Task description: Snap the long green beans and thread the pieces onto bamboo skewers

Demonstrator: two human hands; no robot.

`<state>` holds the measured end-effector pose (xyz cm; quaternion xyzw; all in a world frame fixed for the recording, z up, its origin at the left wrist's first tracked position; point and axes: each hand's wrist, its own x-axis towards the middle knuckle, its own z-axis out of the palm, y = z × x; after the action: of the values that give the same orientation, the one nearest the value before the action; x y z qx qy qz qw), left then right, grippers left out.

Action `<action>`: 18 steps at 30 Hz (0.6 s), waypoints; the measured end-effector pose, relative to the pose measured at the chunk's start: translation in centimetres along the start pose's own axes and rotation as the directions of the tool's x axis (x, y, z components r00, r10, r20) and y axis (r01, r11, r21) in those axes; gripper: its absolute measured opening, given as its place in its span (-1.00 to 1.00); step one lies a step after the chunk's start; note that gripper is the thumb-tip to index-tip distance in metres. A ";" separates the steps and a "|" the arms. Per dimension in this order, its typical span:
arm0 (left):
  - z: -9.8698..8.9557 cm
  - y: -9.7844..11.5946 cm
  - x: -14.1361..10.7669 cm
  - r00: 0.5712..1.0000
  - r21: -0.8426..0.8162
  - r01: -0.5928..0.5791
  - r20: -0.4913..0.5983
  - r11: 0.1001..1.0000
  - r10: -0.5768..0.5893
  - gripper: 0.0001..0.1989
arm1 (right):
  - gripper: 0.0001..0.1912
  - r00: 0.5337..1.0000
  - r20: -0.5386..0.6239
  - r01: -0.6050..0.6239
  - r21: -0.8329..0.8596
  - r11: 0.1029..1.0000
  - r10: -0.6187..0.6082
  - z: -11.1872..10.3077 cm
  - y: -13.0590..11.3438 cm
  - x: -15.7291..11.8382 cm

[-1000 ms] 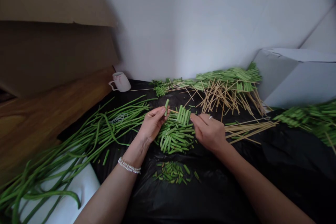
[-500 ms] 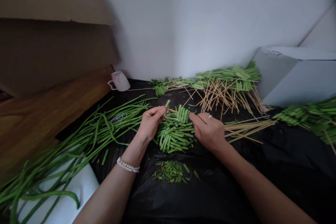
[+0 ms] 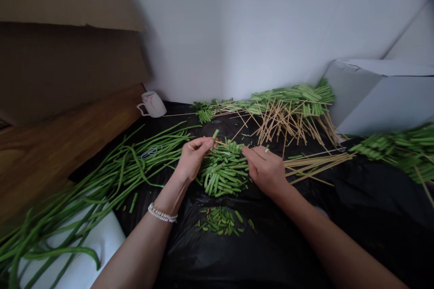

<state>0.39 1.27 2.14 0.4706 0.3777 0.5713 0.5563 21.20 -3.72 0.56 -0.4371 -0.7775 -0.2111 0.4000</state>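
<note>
My left hand (image 3: 195,156) pinches a short cut piece of green bean (image 3: 215,134) between thumb and fingers, at the left end of a thin wooden skewer (image 3: 221,143). Toward the skewer's right end, my right hand (image 3: 266,167) is closed around it. Several bean pieces (image 3: 233,146) are threaded side by side on the skewer between the hands. Right below lies a heap of cut bean pieces (image 3: 225,174), and nearer to me a small pile of trimmed bean ends (image 3: 222,221). The skewer's part inside my right hand is hidden.
Long whole beans (image 3: 118,176) spread at the left, partly over a white surface (image 3: 108,235). Bare skewers (image 3: 315,165) lie right of my hand. Filled skewers (image 3: 294,95) are stacked by the wall, more (image 3: 400,144) at far right. A mug (image 3: 154,104) and boxes (image 3: 383,95) stand behind.
The threaded bean pieces have tilted and now sit lower against the heap, where before they stood more upright. Both hands keep their grip; the whole view has shifted slightly.
</note>
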 end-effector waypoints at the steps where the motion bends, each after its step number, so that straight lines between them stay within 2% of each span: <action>1: 0.0 0.0 0.0 1.000 0.004 -0.004 0.007 1.000 0.004 -0.73 | -0.69 1.000 0.015 -0.022 0.018 1.000 0.022 0.0 0.0 0.0; 6: 0.1 0.3 -0.1 0.999 0.014 -0.001 0.036 1.000 0.000 -0.74 | -0.74 0.980 0.148 -0.151 0.138 0.979 0.130 0.1 -0.1 -0.1; 12: -0.3 0.3 -0.1 0.998 0.044 0.016 0.064 0.999 -0.018 -0.75 | -0.70 0.990 0.090 -0.123 0.166 0.978 0.110 0.4 0.1 -0.3; 15: -0.5 0.2 0.0 0.998 0.071 0.009 0.069 0.997 -0.014 -0.76 | -0.73 0.980 0.136 -0.170 0.219 0.961 0.143 0.2 0.0 0.0; 18: -0.5 0.1 0.0 0.997 0.073 0.008 0.070 0.997 -0.013 -0.76 | -0.79 0.964 0.200 -0.238 0.347 0.907 0.177 0.0 0.1 0.4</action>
<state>-0.16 1.29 2.10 0.5083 0.3812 0.5373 0.5547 21.16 -3.45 0.90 -0.4505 -0.7822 0.0191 0.4298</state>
